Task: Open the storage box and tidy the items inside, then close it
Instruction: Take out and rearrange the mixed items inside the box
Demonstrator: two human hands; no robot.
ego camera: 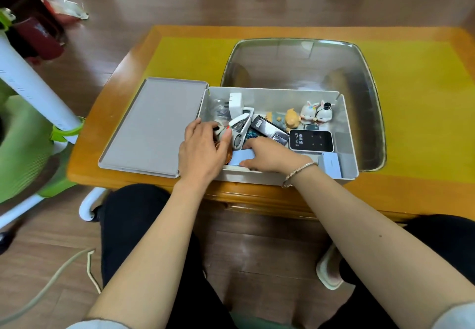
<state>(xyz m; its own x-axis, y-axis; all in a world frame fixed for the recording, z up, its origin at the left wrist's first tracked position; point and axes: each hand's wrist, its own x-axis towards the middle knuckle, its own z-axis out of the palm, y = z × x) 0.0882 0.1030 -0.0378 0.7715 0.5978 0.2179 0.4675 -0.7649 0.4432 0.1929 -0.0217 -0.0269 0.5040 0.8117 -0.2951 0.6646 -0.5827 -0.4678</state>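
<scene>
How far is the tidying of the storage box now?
Opened: the lid lies flat on the table, left of the storage box. In hand: the left hand grips a small round item and the right hand holds a light blue card inside the box. Left: sorting the jumbled items, then closing.

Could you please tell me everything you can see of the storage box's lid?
The lid is a flat, pale grey rectangle with rounded corners and a low raised rim, apparently plastic. It lies open, inner face up, flat on the wooden table, against the left side of the storage box. Nothing rests in it. The left hand reaches over its near right corner; whether they touch is unclear.
</scene>
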